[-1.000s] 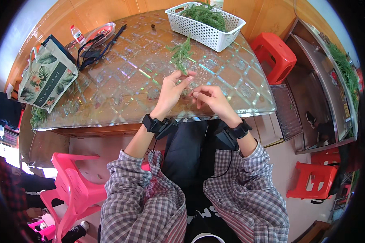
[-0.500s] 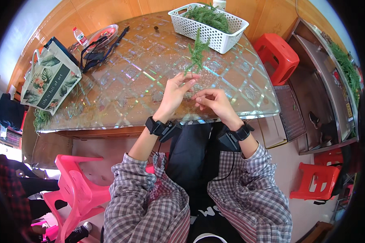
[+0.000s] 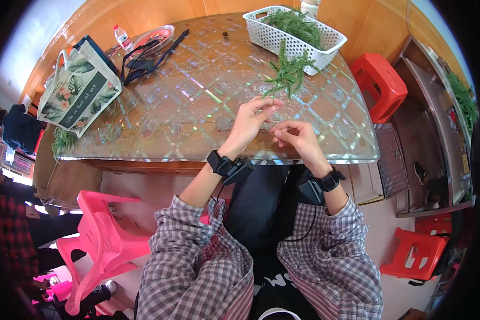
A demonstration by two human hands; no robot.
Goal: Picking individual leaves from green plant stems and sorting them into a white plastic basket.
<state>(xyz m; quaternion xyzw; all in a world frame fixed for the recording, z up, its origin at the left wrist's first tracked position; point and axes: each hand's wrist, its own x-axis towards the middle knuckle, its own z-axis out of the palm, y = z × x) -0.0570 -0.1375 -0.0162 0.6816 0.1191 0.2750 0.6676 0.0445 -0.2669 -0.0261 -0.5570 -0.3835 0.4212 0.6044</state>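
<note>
Near the front edge of the tabletop, my left hand pinches a green sprig by its stem, seemingly so the leafy end points clear toward the far edge. My right hand has its fingertips drawn together just below; whether they grip stem, I cannot tell. The white basket of greenery stands by the far right edge, probably for elbow room.

The patterned table bears a white basket, bottle and bag.
</note>
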